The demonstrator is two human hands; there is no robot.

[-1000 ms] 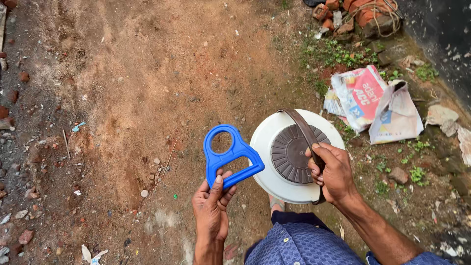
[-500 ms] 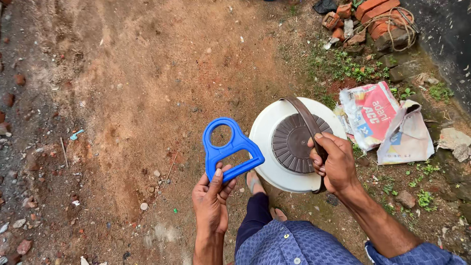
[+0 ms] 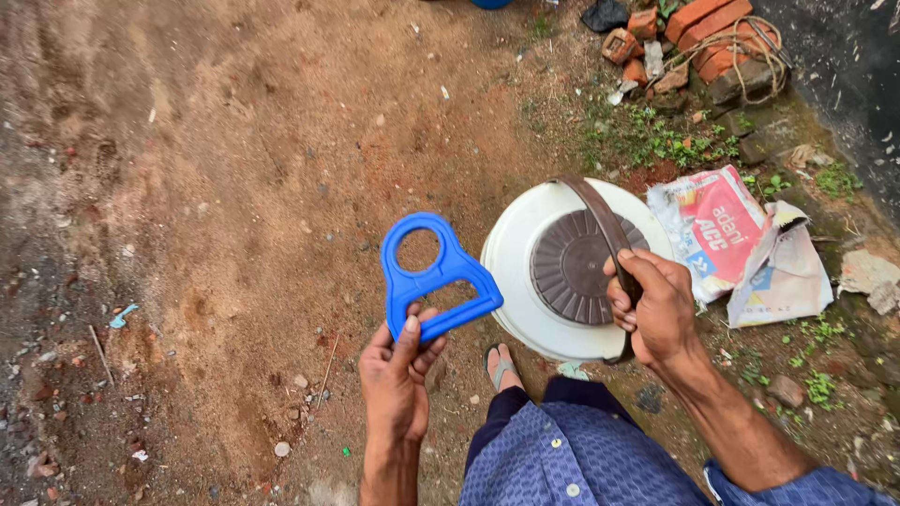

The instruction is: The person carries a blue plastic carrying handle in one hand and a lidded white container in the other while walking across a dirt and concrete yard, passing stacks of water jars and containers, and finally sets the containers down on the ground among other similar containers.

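Observation:
My left hand (image 3: 398, 375) grips the bottom bar of a blue plastic carry handle (image 3: 430, 274) with a round hole at its top, held out in front of me over the dirt. My right hand (image 3: 656, 309) is closed on the dark brown bail handle (image 3: 600, 220) of a white round container (image 3: 514, 272) with a dark ribbed lid (image 3: 567, 267). The container hangs at my right side above the ground. My blue dotted garment (image 3: 572, 459) and one sandalled foot (image 3: 502, 365) show below.
Bare reddish dirt ground (image 3: 234, 187) with small stones spreads to the left. A crumpled printed sack (image 3: 741, 244) lies right of the container. Broken bricks with rope (image 3: 712, 42) pile at the upper right, beside weeds and a dark wet strip.
The view has shifted forward over the ground; the sack and bricks sit lower in view. Both hands keep their holds, and my foot has come into view under the container.

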